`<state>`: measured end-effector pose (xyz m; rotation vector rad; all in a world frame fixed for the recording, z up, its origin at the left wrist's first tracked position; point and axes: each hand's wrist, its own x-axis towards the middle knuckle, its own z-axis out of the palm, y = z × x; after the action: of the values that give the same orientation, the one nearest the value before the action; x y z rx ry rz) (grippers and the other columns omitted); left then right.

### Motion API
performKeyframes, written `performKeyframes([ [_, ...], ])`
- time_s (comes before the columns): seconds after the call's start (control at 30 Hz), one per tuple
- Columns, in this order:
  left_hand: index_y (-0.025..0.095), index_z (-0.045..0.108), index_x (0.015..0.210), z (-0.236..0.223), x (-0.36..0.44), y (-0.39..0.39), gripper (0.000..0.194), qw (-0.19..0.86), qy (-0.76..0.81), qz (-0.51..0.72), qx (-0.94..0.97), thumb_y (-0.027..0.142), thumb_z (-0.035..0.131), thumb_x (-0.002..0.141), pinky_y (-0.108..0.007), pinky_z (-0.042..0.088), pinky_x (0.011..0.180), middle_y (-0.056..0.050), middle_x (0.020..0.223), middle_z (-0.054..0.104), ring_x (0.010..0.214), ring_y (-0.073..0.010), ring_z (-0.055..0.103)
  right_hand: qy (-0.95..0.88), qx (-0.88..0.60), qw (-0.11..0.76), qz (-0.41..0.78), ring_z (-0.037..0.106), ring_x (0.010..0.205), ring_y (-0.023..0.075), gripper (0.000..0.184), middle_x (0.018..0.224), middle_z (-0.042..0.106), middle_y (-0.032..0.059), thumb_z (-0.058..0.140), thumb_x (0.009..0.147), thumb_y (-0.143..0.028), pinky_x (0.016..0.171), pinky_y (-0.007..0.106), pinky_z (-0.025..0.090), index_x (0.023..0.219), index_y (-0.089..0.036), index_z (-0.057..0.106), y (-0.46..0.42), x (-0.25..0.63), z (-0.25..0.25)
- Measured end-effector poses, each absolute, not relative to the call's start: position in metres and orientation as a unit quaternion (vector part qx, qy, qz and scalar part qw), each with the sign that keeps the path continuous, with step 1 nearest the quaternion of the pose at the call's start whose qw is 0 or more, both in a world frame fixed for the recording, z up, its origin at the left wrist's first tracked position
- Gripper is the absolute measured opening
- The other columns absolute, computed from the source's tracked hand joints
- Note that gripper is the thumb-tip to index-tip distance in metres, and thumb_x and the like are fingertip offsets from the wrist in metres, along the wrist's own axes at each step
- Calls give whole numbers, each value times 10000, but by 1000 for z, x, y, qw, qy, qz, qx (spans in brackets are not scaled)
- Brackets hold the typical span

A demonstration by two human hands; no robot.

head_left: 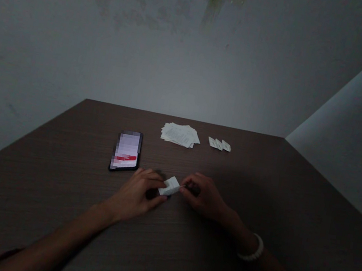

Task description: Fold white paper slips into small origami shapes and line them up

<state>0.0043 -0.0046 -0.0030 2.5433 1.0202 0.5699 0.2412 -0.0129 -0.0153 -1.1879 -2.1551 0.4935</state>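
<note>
Near the middle of the table, a small folded piece of white paper [170, 186] is between my two hands. My left hand [142, 191] grips its left side, thumb below and fingers above. My right hand [204, 195] is closed in a pinch at the paper's right corner, its fingertips touching that edge. Whether those fingers also hold something small and dark is too dim to tell. A phone [126, 150] with a lit screen lies just beyond my left hand. Behind the paper is a loose pile of white paper sheets [180, 134].
Several small folded papers [219, 144] lie in an overlapping row right of the pile. The brown wooden table [61, 148] meets a stained grey wall [178, 66] at its far edge. A white bracelet [254, 250] circles my right wrist. The light is dim.
</note>
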Motion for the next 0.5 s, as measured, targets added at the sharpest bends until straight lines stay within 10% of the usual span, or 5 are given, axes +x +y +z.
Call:
performKeyframes([
  [0.5,197,665,912,-2,12,-4,160,191,444,220,847,250,687,764,-395,410,850,-33,904,666,887,-228,588,-797,-486,304,190,543,629,118,409,722,615,-39,711,739,-239,614,237,396,1121,-207,568,-10,228,-22],
])
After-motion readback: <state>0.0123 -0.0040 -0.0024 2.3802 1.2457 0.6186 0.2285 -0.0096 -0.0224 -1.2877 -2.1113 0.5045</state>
